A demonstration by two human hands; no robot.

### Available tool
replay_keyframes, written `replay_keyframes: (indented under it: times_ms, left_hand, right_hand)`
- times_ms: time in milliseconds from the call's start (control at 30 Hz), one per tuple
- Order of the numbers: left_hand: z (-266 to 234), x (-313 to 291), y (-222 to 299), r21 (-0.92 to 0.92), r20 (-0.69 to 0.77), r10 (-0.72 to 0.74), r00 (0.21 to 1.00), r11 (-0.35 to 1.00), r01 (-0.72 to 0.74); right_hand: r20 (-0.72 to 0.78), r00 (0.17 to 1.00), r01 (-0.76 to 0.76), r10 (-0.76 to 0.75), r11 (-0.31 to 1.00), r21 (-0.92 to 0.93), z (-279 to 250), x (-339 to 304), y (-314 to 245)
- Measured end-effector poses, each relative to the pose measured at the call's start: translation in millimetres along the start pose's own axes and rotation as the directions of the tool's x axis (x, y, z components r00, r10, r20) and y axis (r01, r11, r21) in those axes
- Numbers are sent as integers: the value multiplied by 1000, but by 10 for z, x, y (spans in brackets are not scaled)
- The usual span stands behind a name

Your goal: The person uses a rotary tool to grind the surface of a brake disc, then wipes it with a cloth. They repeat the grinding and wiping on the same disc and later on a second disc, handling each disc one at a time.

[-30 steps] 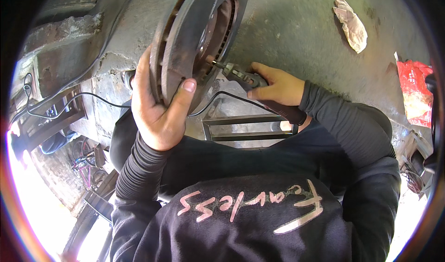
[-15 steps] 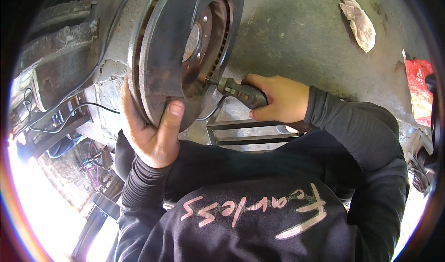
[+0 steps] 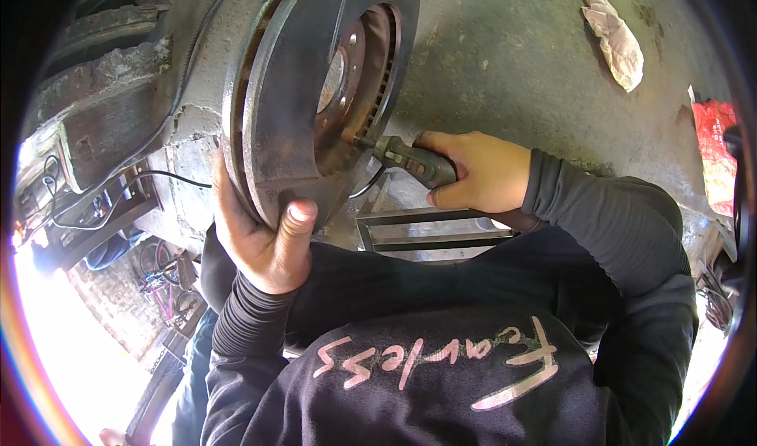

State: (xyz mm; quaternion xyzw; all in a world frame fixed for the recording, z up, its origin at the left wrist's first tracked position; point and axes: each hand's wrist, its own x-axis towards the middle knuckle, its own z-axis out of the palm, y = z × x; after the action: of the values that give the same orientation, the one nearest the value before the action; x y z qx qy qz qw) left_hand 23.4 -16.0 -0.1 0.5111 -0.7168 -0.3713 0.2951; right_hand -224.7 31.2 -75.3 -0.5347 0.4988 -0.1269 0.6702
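A large vented brake disc (image 3: 288, 107) stands tilted on its edge in front of me. My left hand (image 3: 272, 253) grips its near lower rim, thumb on the right face and fingers round the left side. In my right hand (image 3: 489, 170) is a dark rotary tool (image 3: 416, 162), held from the right. The tool's tip reaches into the rusty inner recess of the disc and appears to touch its wall. Fine dust hazes the air below the tip. The right hand's fingertips are partly hidden under the tool.
A black metal frame (image 3: 426, 246) lies just beyond my lap. On the concrete floor (image 3: 512, 52) are a crumpled pale glove or cloth (image 3: 613, 40) and a red bag (image 3: 716, 154). A black cable (image 3: 189, 59) runs along the left, near metal parts. Blue-green cloth (image 3: 195, 391) shows lower left.
The disc, my left hand and the tool sit slightly farther right and lower in the picture. Blue-green cloth has come into view at lower left. Both grips are the same.
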Motion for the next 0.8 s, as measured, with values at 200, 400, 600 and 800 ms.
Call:
replay_keyframes:
  times_ms: [200, 400, 600, 800]
  left_hand:
    - [24, -16, 10, -22, -20, 5, 1000, 1000, -6]
    - [70, -44, 4, -38, -39, -4, 999, 999, 2]
    - [62, -64, -12, -10, -39, 29, 999, 1000, -30]
    - [84, -40, -4, -27, -58, 32, 998, 999, -34]
  right_hand:
    - [-143, 988, 76, -67, 995, 61, 34, 78, 217]
    - [1, 1000, -4, 4, 1000, 31, -13, 15, -2]
    - [-92, 995, 26, -23, 999, 28, -55, 55, 122]
    - [-38, 996, 80, -80, 997, -16, -17, 27, 42]
